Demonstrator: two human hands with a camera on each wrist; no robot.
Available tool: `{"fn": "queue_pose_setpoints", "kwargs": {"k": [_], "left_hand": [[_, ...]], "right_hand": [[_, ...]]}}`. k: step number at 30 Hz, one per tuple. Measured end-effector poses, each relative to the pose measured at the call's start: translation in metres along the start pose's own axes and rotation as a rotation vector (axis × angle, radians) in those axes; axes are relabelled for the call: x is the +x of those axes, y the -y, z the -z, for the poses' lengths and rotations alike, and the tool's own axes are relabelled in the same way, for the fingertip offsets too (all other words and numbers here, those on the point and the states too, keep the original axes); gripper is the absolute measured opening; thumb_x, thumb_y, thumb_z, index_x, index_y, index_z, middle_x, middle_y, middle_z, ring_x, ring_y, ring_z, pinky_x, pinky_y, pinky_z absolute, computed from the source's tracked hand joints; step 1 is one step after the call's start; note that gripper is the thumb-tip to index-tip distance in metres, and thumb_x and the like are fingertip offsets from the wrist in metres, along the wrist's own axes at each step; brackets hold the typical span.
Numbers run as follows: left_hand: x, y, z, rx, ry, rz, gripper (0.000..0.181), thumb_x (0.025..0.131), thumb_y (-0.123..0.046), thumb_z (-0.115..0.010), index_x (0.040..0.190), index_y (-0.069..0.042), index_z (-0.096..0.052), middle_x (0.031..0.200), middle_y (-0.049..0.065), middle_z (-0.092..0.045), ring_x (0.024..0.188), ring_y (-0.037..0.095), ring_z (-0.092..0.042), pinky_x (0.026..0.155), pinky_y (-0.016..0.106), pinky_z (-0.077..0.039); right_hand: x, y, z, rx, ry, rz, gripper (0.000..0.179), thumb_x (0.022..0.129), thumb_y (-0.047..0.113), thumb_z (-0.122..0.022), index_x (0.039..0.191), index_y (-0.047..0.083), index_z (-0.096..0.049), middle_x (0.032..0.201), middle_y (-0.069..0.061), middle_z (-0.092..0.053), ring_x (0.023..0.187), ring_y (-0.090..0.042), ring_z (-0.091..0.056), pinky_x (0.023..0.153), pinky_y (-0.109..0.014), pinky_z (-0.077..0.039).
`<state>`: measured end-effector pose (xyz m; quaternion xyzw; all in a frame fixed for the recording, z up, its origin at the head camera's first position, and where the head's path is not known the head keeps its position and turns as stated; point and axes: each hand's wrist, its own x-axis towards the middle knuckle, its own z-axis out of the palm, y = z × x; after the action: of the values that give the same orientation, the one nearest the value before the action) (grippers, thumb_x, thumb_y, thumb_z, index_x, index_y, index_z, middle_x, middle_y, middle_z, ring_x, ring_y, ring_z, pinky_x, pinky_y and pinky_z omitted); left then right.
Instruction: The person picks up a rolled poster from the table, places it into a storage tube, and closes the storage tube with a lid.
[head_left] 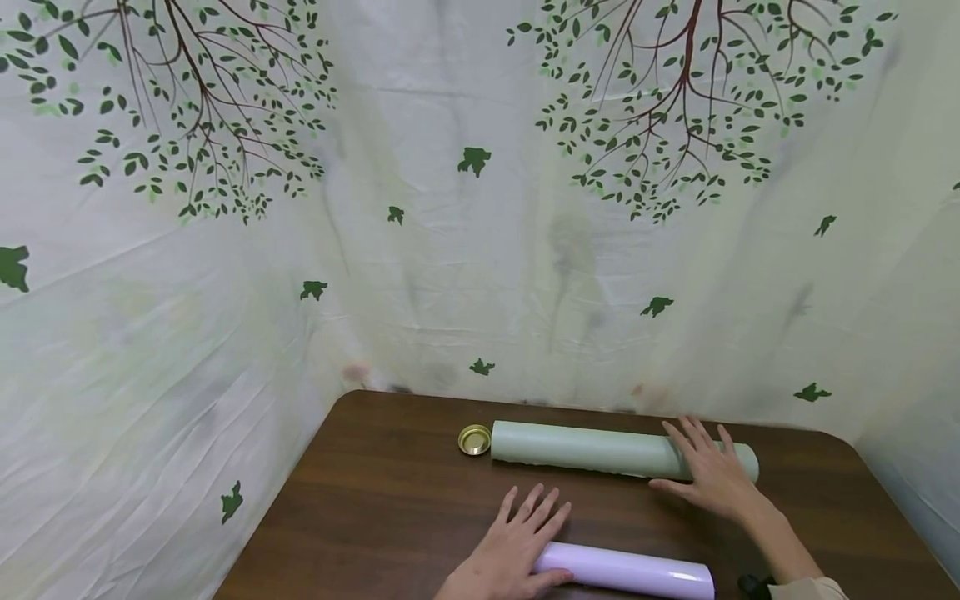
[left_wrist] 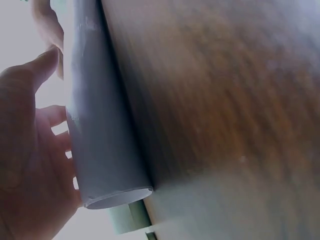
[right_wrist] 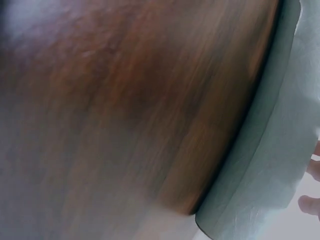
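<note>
A lavender roll (head_left: 626,569) lies at the near side of the brown table. My left hand (head_left: 512,550) rests at its left end, fingers spread and fairly straight. In the left wrist view this roll (left_wrist: 102,110) shows an open hollow end, with the fingers (left_wrist: 52,115) along its far side. A longer pale green roll (head_left: 581,448) lies farther back. My right hand (head_left: 712,473) rests over its right part with spread fingers. The right wrist view shows the green roll (right_wrist: 260,155) on the table and only some fingertips (right_wrist: 312,202) at its edge.
A small round gold dish or lid (head_left: 475,440) sits right beside the green roll's left end. The table (head_left: 360,500) has rounded back corners. White cloth (head_left: 450,275) with printed branches and leaves hangs behind it and at both sides.
</note>
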<state>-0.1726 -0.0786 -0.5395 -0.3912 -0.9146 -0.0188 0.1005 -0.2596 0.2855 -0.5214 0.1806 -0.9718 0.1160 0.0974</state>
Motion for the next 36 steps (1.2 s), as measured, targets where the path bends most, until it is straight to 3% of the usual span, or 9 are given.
{"fn": "queue_pose_setpoints", "kwargs": {"k": [11,16,22,28,36], "left_hand": [[0.002,-0.003,0.002,-0.083,0.133,-0.084,0.075,0.105,-0.064,-0.041,0.163,-0.016,-0.034,0.165,0.005,-0.041,0.152,0.025,-0.042,0.113,0.048,-0.046],[0.004,-0.002,0.0,-0.015,0.113,-0.136,0.067,0.105,-0.061,-0.044,0.157,-0.017,-0.045,0.159,0.002,-0.05,0.146,0.019,-0.049,0.106,0.04,-0.05],[0.004,-0.001,-0.003,0.026,0.061,-0.15,0.057,0.105,-0.057,-0.048,0.146,-0.019,-0.056,0.15,0.0,-0.059,0.139,0.014,-0.055,0.1,0.033,-0.05],[0.003,0.001,-0.005,-0.022,-0.001,-0.14,0.044,0.103,-0.054,-0.055,0.131,-0.021,-0.062,0.143,0.0,-0.064,0.135,0.012,-0.058,0.093,0.032,-0.052],[0.0,0.002,0.0,-0.069,-0.031,-0.088,0.039,0.102,-0.05,-0.06,0.127,-0.02,-0.064,0.139,-0.002,-0.067,0.131,0.011,-0.061,0.092,0.029,-0.05]], "right_hand": [[0.007,0.001,-0.008,0.003,0.0,0.031,0.101,0.08,0.067,-0.077,0.153,0.003,-0.046,0.151,-0.026,-0.05,0.14,-0.048,-0.046,0.11,-0.074,-0.029],[0.009,-0.001,-0.011,-0.029,-0.015,0.035,0.099,0.079,0.068,-0.078,0.15,0.005,-0.05,0.144,-0.023,-0.058,0.131,-0.045,-0.055,0.106,-0.072,-0.036],[0.015,-0.005,-0.019,-0.053,-0.062,0.057,0.089,0.08,0.065,-0.078,0.142,0.006,-0.057,0.128,-0.017,-0.065,0.117,-0.042,-0.062,0.095,-0.067,-0.043],[0.02,-0.008,-0.023,-0.058,-0.103,0.087,0.081,0.079,0.063,-0.08,0.135,0.007,-0.062,0.117,-0.013,-0.067,0.108,-0.037,-0.064,0.087,-0.059,-0.045],[0.017,-0.01,-0.022,-0.054,-0.098,0.097,0.079,0.079,0.061,-0.08,0.133,0.006,-0.062,0.118,-0.013,-0.065,0.109,-0.035,-0.062,0.084,-0.054,-0.044]]}}
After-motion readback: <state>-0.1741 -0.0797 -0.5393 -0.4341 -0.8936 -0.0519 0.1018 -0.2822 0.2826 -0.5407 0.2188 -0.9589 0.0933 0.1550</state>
